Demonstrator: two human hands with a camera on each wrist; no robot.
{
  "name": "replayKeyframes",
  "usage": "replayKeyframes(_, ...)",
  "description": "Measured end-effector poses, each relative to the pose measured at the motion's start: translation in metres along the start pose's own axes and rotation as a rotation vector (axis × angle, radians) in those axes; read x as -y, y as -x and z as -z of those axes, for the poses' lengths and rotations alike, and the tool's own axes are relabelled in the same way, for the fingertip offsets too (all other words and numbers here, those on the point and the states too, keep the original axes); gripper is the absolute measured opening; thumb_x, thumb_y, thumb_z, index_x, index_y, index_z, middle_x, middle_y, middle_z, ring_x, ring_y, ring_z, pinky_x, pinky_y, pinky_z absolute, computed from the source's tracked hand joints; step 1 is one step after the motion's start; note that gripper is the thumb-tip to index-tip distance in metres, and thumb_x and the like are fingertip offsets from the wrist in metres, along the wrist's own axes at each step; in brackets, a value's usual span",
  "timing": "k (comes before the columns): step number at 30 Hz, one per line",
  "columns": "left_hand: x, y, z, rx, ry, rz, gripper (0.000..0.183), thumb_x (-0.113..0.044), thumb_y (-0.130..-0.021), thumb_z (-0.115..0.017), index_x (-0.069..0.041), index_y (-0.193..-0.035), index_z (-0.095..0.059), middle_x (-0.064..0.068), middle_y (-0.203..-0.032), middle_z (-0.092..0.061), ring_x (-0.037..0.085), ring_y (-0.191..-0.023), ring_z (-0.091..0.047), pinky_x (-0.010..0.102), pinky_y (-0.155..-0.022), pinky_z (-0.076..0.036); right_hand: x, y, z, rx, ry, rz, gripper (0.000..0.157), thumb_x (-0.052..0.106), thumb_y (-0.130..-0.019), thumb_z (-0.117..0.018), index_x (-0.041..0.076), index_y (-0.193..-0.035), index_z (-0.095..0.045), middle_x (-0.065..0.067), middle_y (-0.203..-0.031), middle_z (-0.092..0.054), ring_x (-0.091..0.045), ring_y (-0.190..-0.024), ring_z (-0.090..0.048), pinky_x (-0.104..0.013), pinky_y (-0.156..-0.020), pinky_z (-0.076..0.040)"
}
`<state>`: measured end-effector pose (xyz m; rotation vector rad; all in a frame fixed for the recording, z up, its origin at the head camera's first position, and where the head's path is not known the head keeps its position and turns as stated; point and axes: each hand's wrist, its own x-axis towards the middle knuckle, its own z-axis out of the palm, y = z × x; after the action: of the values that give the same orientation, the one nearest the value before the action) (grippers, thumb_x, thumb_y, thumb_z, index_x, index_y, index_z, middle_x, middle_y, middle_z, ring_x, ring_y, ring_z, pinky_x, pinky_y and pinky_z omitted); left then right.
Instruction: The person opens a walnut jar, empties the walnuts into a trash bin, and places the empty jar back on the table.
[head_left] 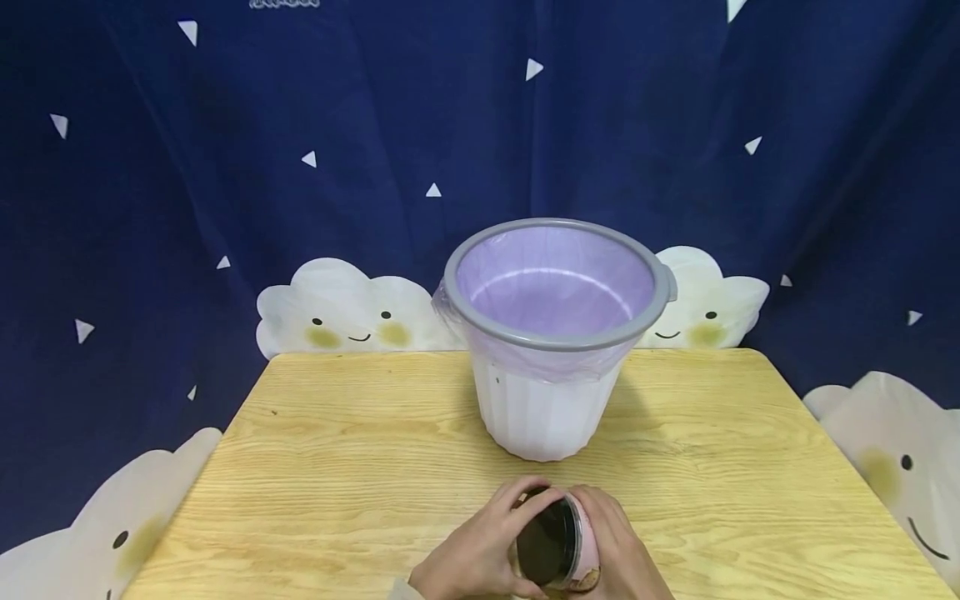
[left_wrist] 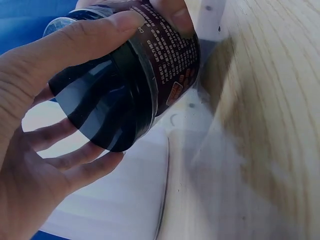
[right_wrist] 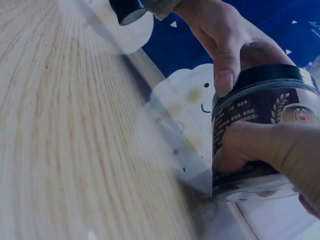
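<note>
A plastic jar with a dark printed label (right_wrist: 250, 115) is tilted between both hands, close above the table's near part in the head view. Its round black lid (head_left: 547, 542) faces left and up. The left hand (head_left: 480, 546) grips the lid, its thumb on one side and its fingers spread round the other. Around the jar's body the right hand (head_left: 622, 550) is curled, with its thumb across the label in the right wrist view. The lid looks seated on the jar's rim. Some of the right hand's fingers are hidden behind the jar.
Beyond the hands, a white bin (head_left: 543, 417) with a grey rim and a purple liner bag (head_left: 555, 287) stands on the wooden table (head_left: 360, 450). A dark blue curtain (head_left: 420, 100) with white triangles and smiling clouds hangs behind the table.
</note>
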<state>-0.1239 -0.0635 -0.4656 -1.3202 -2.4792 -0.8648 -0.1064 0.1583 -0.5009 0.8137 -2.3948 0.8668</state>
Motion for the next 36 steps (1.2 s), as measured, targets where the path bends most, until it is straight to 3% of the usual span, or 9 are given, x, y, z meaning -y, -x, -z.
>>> replayKeyframes(2, 0.000, 0.000, -0.001, 0.002, -0.015, 0.012, 0.112, -0.042, -0.061, -0.090, -0.019, -0.151, -0.027, 0.004, -0.144, -0.034, 0.017, -0.128, -0.042, 0.029, -0.097, -0.047, 0.000, -0.001, 0.000, -0.007, 0.019, 0.009, 0.113, 0.055, -0.047, -0.091, 0.000, -0.136, -0.047, -0.008, -0.130, -0.052, -0.021, -0.121, -0.045, -0.006, -0.107, -0.016)
replayKeyframes(5, -0.001, -0.002, -0.001, 0.010, -0.020, 0.042, 0.111, -0.043, -0.062, -0.089, -0.022, -0.151, -0.027, 0.004, -0.143, -0.036, 0.016, -0.127, -0.043, 0.027, -0.097, -0.047, -0.001, -0.004, 0.003, -0.026, 0.025, 0.032, 0.114, 0.035, -0.036, -0.094, -0.003, -0.133, -0.049, -0.010, -0.128, -0.054, -0.024, -0.118, -0.047, -0.007, -0.108, -0.017)
replayKeyframes(10, -0.001, -0.009, 0.000, 0.016, -0.018, 0.068, 0.109, -0.043, -0.062, -0.089, -0.024, -0.150, -0.028, 0.004, -0.142, -0.038, 0.016, -0.126, -0.044, 0.027, -0.097, -0.047, -0.004, -0.008, 0.007, -0.041, 0.010, 0.038, 0.117, 0.019, -0.024, -0.086, -0.002, -0.132, -0.049, -0.009, -0.127, -0.054, -0.024, -0.117, -0.047, -0.008, -0.108, -0.018)
replayKeyframes(20, -0.003, -0.001, 0.000, 0.025, -0.043, 0.064, 0.112, -0.045, -0.060, -0.089, -0.022, -0.150, -0.027, 0.004, -0.141, -0.038, 0.016, -0.126, -0.044, 0.026, -0.098, -0.047, 0.001, -0.002, 0.001, -0.029, 0.025, 0.019, 0.118, 0.024, -0.028, -0.089, 0.001, -0.136, -0.048, -0.011, -0.128, -0.055, -0.024, -0.118, -0.047, -0.005, -0.106, -0.016)
replayKeyframes(24, -0.004, 0.001, -0.002, 0.022, -0.053, 0.060, 0.111, -0.047, -0.061, -0.088, -0.022, -0.150, -0.027, 0.004, -0.141, -0.038, 0.015, -0.126, -0.044, 0.025, -0.098, -0.046, 0.001, 0.001, 0.001, -0.041, 0.020, 0.029, 0.118, 0.039, -0.035, -0.094, 0.000, -0.136, -0.048, -0.010, -0.129, -0.054, -0.023, -0.118, -0.047, -0.006, -0.106, -0.017)
replayKeyframes(28, -0.005, 0.002, -0.003, 0.019, -0.046, 0.058, 0.110, -0.048, -0.062, -0.087, -0.021, -0.150, -0.026, 0.005, -0.141, -0.039, 0.016, -0.126, -0.045, 0.025, -0.096, -0.047, 0.000, 0.003, 0.001, -0.043, 0.016, 0.035, 0.115, 0.061, -0.049, -0.088, 0.000, -0.137, -0.047, -0.009, -0.131, -0.053, -0.022, -0.119, -0.046, -0.006, -0.106, -0.017)
replayKeyframes(36, -0.003, 0.004, -0.002, 0.012, -0.046, 0.041, 0.110, -0.050, -0.064, -0.086, -0.019, -0.150, -0.027, 0.007, -0.142, -0.039, 0.018, -0.126, -0.044, 0.027, -0.096, -0.047, 0.002, 0.002, -0.001, -0.022, 0.020, 0.021, 0.113, 0.064, -0.052, -0.085, 0.003, -0.138, -0.046, -0.007, -0.132, -0.051, -0.019, -0.121, -0.044, -0.006, -0.106, -0.017)
